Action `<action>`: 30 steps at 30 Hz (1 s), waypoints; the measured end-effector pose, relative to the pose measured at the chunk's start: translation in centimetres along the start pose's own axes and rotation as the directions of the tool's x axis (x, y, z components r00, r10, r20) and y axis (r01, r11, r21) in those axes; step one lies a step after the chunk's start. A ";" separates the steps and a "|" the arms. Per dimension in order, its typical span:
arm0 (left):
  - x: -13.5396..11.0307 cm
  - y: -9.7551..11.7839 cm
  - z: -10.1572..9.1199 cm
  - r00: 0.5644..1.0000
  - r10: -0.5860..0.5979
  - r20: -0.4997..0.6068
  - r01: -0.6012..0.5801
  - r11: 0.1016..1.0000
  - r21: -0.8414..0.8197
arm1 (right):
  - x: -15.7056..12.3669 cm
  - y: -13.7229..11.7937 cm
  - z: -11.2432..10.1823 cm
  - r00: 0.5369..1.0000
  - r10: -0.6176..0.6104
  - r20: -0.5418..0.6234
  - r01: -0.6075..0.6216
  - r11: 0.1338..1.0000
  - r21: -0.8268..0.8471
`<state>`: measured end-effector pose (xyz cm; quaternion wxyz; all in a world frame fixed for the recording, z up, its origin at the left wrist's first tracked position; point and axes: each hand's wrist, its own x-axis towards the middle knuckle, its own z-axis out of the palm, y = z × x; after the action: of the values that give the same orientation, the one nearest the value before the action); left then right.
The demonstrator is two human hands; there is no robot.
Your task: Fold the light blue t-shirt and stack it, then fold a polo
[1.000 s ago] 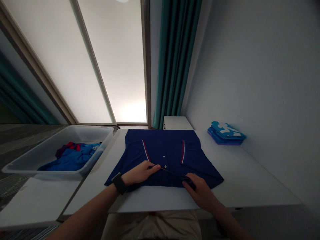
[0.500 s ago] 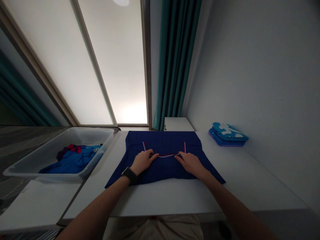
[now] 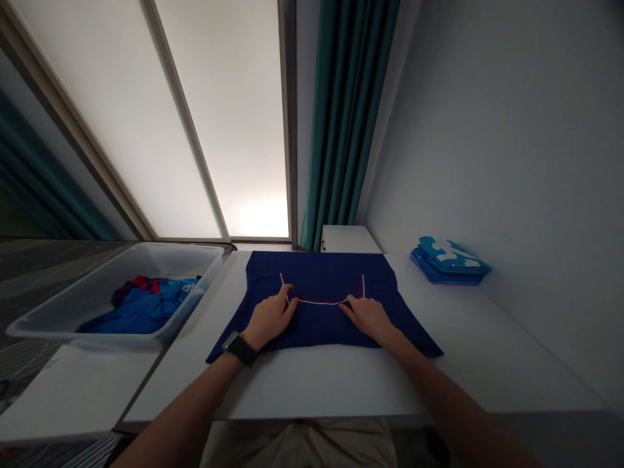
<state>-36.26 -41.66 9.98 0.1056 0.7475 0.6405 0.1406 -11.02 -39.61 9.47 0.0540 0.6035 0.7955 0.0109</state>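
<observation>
A navy polo shirt [image 3: 322, 273] lies flat on the white table [image 3: 312, 383], with its red-and-white trimmed edge forming a shallow U [image 3: 322, 301] between my hands. My left hand [image 3: 268, 318] rests on the shirt, its fingertips at the left end of the trim. A black watch [image 3: 240, 348] circles that wrist. My right hand [image 3: 368, 318] lies on the cloth, fingers reaching toward the trim's right side. Neither hand visibly grips anything. The shirt's buttons are not visible.
A translucent plastic tub [image 3: 121, 325] holding crumpled blue and red clothes [image 3: 141, 309] stands to the left. A stack of folded blue garments [image 3: 448, 263] lies at the table's far right. A white cabinet [image 3: 348, 239] stands beyond the table.
Both hands have moved up the shirt and now lie level. The trimmed edge has been drawn down into a U between them, and the buttons no longer show.
</observation>
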 end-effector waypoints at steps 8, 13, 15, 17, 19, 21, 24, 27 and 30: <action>-3.1 -0.4 1.2 0.990 0.136 -0.045 -0.136 0.991 0.004 | 0.0 0.3 0.0 1.000 -0.008 0.002 0.008 1.000 -0.010; -2.7 -0.7 0.9 0.978 0.176 -0.116 -0.194 0.966 -0.168 | 0.0 0.2 -1.0 1.000 0.006 -0.016 -0.006 1.000 -0.002; -2.5 -0.6 0.4 0.972 0.186 -0.141 -0.208 0.964 -0.164 | 0.2 0.2 -1.3 0.999 0.023 -0.036 -0.023 1.000 0.002; -2.0 -0.4 0.0 0.978 0.171 -0.120 -0.183 0.978 -0.099 | 0.6 0.1 -1.4 0.999 0.035 -0.041 -0.035 0.999 0.004; -1.5 -0.2 0.1 0.987 0.147 -0.063 -0.148 0.989 -0.001 | 1.0 0.1 -1.3 0.999 0.040 -0.025 -0.040 0.999 -0.003; -1.1 -0.4 0.5 0.991 0.133 -0.009 -0.132 0.987 0.089 | 1.4 0.0 -1.0 0.999 0.040 -0.004 -0.040 0.999 -0.021; -0.7 -1.0 1.4 0.989 0.145 0.022 -0.146 0.976 0.161 | 1.6 -0.2 -0.7 0.999 0.043 -0.006 -0.043 0.998 -0.046; -0.7 -1.5 1.9 0.988 0.156 0.014 -0.156 0.974 0.164 | 1.2 -0.2 -0.7 0.998 0.064 -0.019 -0.064 0.997 -0.031; -0.8 -1.8 1.9 0.988 0.155 0.007 -0.154 0.976 0.152 | 0.2 0.0 -0.9 0.995 0.078 -0.055 -0.078 0.997 0.001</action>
<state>-37.38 -42.14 7.52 0.0356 0.8005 0.5897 0.1011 -11.17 -39.36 10.30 0.0319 0.6336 0.7724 0.0303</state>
